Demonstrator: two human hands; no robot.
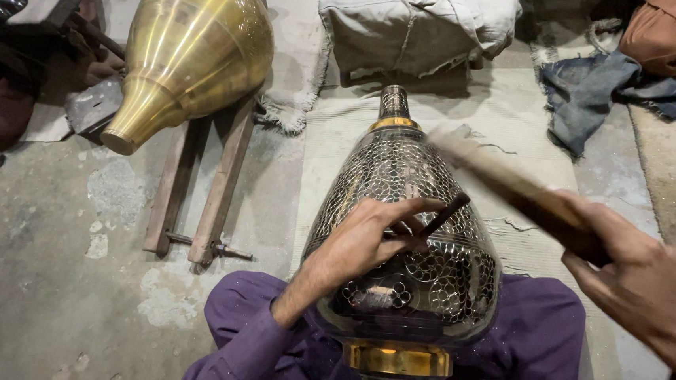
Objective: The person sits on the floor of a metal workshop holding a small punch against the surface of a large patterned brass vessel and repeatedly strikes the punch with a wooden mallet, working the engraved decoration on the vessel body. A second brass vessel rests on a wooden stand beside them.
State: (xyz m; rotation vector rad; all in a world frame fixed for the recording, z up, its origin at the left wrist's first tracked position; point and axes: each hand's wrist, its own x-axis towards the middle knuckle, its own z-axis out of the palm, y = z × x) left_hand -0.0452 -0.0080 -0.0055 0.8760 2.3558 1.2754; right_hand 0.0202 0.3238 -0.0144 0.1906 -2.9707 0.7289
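Two hands up: left hand pinches chisel against engraved vase; right hand clenches blurred mallet. One plain brass vase far left.

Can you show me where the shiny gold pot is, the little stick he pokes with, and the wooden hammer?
Gold pot [202,42], head view: on its smooth belly.
Little stick [447,213], head view: on its dark upper end.
Wooden hammer [505,182], head view: on its blurred middle.
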